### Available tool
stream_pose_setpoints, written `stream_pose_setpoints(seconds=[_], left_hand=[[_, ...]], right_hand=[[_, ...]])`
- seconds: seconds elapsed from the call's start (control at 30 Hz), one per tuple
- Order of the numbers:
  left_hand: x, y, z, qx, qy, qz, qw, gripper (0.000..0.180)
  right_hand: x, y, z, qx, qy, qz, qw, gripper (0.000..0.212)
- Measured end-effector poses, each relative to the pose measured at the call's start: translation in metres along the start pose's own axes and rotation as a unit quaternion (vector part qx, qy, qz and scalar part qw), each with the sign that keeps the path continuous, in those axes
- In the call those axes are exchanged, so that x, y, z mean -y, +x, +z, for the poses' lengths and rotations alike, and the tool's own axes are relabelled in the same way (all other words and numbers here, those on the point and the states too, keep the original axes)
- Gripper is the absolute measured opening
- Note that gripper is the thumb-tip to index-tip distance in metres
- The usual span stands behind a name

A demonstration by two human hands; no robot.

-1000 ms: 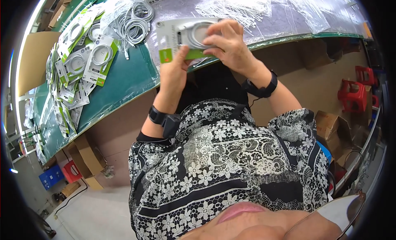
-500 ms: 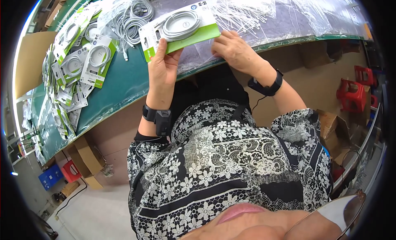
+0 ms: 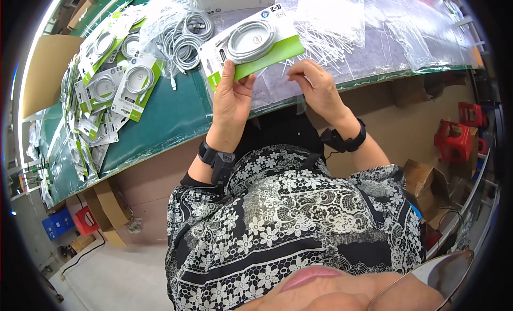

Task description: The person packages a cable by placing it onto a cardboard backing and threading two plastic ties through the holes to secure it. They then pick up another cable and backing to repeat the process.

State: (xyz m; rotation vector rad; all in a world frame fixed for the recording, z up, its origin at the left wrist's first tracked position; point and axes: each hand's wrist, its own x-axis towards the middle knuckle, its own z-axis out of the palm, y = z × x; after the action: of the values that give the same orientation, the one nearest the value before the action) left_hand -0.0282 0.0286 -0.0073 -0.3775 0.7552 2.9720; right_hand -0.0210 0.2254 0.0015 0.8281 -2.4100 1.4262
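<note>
My left hand [image 3: 233, 94] grips the lower left corner of a white and green cardboard card [image 3: 287, 48], its thumb on the front face. A coiled grey cable [image 3: 249, 55] is fastened to that card, which is tilted up to the right. Just below and right of the card is my right hand [image 3: 315, 86], apart from it. Its thumb and fingers are curled together in a pinch; whatever may be between them is too small to make out. Many loose white cable ties [image 3: 327, 44] lie behind it on the table.
Carded cables [image 3: 138, 81] are piled on the green tabletop [image 3: 179, 110] at the left. Bagged coiled cables [image 3: 187, 46] lie next to them. A green and white box [image 3: 234, 1] stands at the back. Red stools [image 3: 453, 141] and a cardboard box [image 3: 425, 185] are at right.
My right hand has come away from the card's right corner and moved slightly down. The left hand and card appear shifted right as the view moved. The box at the back shows more.
</note>
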Motion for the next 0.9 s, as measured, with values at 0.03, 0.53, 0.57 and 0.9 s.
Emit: stream_pose_setpoints(seconds=[0.03, 0.53, 0.57, 0.9], left_hand=[[0.000, 0.001, 0.003, 0.002, 0.000, 0.001, 1.000, 0.022], [0.002, 0.000, 0.004, 0.105, -0.478, -0.300, 0.819, 0.010], [0.001, -0.001, 0.005, 0.101, -0.474, -0.302, 0.821, 0.010], [0.001, -0.010, 0.011, 0.119, -0.477, -0.274, 0.827, 0.008]], right_hand=[[0.003, 0.003, 0.005, -0.051, 0.053, 0.035, 0.997, 0.023], [0.038, 0.036, 0.013, -0.105, -0.025, -0.028, 0.994, 0.011], [0.041, 0.039, 0.014, -0.113, -0.040, -0.051, 0.991, 0.011], [0.050, 0.042, 0.017, -0.126, -0.084, -0.068, 0.986, 0.011]])
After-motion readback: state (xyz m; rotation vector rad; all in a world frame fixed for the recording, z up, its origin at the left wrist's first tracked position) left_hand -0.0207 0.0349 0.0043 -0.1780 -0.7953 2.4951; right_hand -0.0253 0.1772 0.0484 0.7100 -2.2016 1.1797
